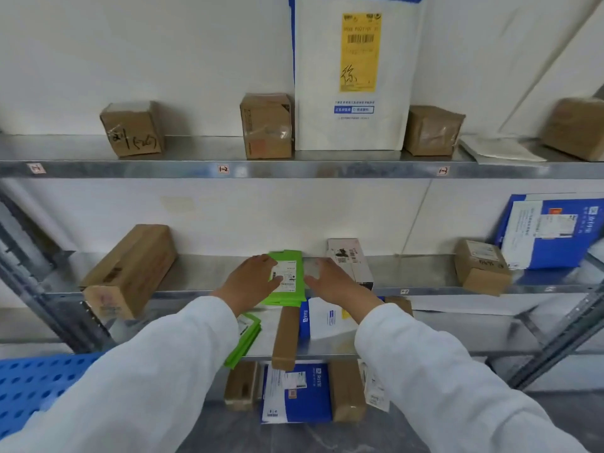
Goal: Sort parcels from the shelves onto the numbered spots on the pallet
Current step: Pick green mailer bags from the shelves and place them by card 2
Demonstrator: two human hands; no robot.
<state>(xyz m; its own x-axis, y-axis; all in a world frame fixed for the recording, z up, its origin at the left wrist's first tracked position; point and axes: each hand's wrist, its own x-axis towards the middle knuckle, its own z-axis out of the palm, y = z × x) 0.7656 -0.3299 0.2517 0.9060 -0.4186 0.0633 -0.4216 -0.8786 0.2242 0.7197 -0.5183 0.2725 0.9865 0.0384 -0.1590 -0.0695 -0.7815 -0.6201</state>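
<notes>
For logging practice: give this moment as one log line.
left hand: on green parcel | right hand: open beside it | place: middle shelf

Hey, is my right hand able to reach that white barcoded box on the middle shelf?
Probably yes. The right hand is open and empty, and the white box stands right beside it with nothing between.

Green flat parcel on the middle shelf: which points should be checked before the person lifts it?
1. Left hand on the green flat soft parcel: ok, thumb lies on its label.
2. Right hand grip: not ok, fingers straight beside the parcel's right edge.
3. Gap to the small white printed box: ok, apart.
4. Label legible: cannot tell, blurred.
5. Numbered spot on the blue perforated plastic pallet: cannot tell, no number visible.
</notes>
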